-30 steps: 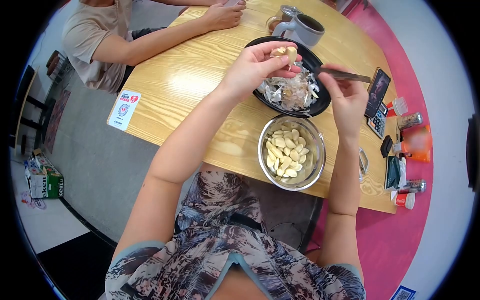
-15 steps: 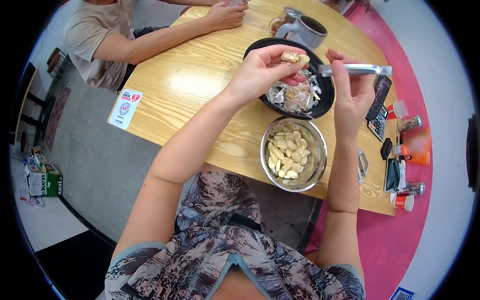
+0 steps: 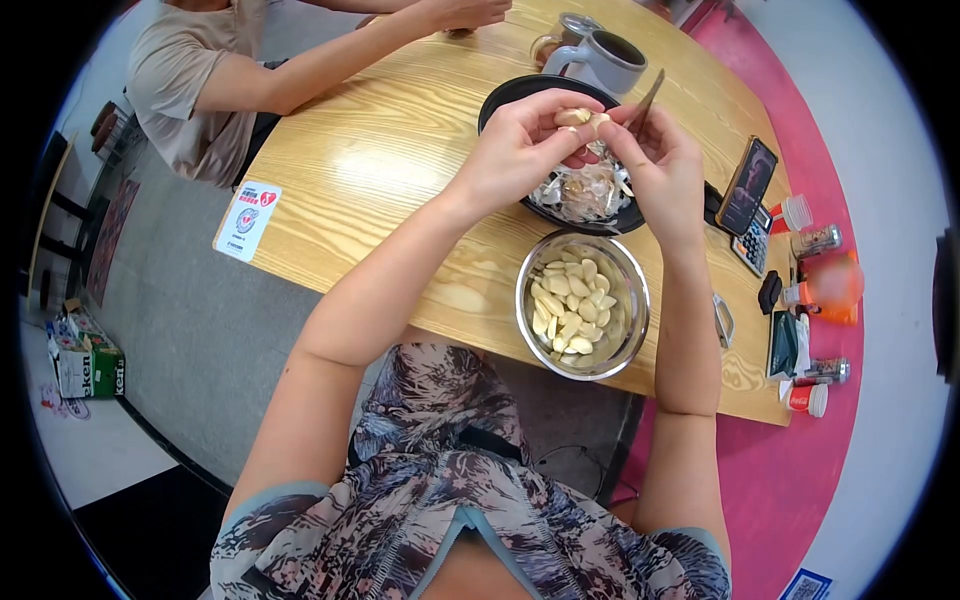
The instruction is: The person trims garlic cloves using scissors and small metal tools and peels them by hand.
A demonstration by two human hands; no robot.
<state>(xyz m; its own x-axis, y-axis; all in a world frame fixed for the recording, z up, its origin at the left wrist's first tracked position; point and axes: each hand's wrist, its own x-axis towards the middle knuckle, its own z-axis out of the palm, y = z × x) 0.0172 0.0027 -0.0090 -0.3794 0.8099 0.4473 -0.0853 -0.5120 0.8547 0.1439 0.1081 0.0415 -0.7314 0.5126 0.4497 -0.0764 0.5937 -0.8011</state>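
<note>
Pale wood is spanning the scene as a tabletop, with a black bowl of papery skins resting inward of a steel bowl of peeled cloves at the near edge. Moments after standing apart, two hands are meeting above the black bowl: the right hand is gripping a knife-like tool, the left hand is pinching garlic, and both are now working on it together.
</note>
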